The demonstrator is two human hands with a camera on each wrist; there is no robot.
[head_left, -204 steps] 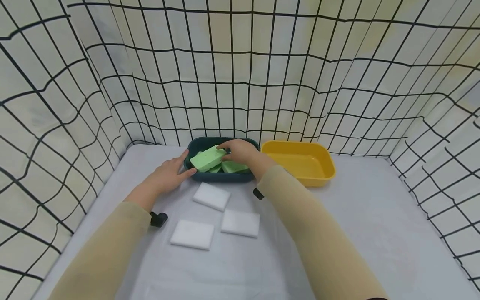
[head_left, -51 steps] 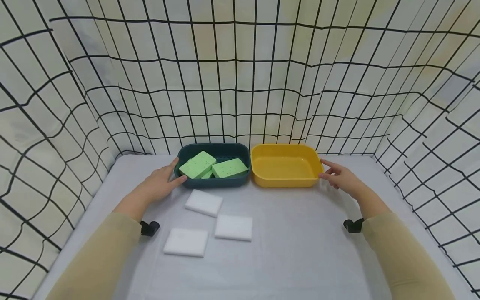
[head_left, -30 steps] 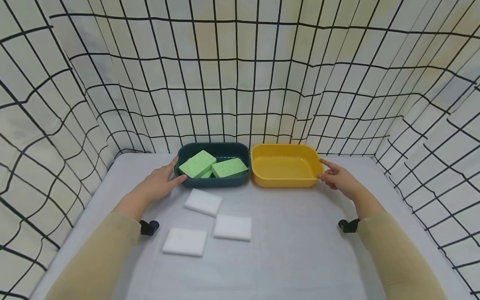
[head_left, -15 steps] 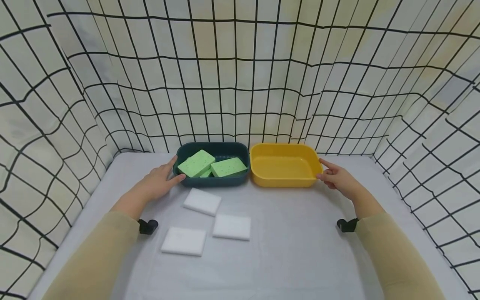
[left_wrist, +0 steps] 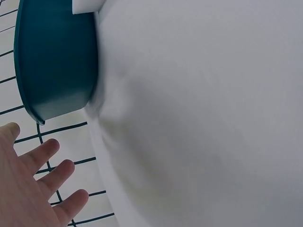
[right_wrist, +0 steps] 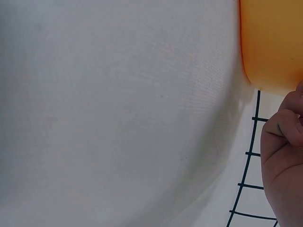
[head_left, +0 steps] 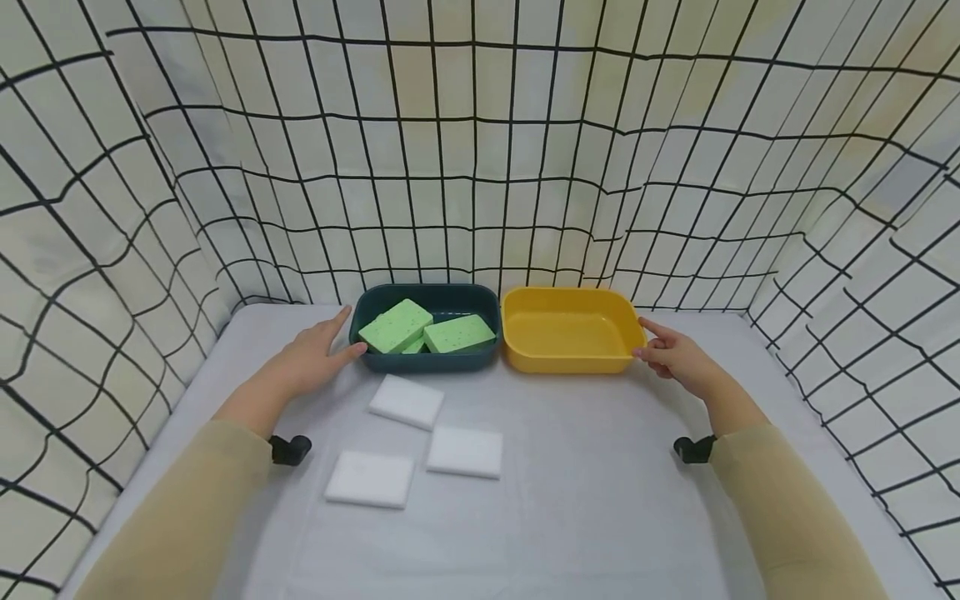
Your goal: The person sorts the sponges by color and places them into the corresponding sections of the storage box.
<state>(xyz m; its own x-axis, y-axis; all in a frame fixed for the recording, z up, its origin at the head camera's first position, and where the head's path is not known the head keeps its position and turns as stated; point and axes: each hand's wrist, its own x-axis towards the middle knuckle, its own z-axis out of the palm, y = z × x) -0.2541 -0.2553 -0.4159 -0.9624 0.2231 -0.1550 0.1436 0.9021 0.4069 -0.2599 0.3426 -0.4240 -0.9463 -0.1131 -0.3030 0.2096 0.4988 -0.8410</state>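
A dark teal tub (head_left: 427, 363) holds light green sponges (head_left: 396, 327) with dark specks, piled loosely. My left hand (head_left: 306, 360) is at its left end, fingers spread and holding nothing. In the left wrist view the fingers (left_wrist: 57, 177) are straight and stand just off the end of the teal tub (left_wrist: 57, 61). Right beside that tub stands a yellow tub (head_left: 570, 364) with nothing in it. My right hand (head_left: 678, 358) touches its right end with index finger and thumb, the other fingers bent. In the right wrist view the yellow tub (right_wrist: 274, 42) is partly cut off.
Three flat white pads, one behind (head_left: 407, 402), one at the right (head_left: 465, 452) and one in front (head_left: 370, 479), lie on the white-covered table (head_left: 600, 500). Black grid netting (head_left: 472, 175) over pale cloth walls in the back and sides.
My right hand, earlier on a green sponge in the teal tub, has moved right to the yellow tub's end. My left hand has just drawn back slightly from the teal tub.
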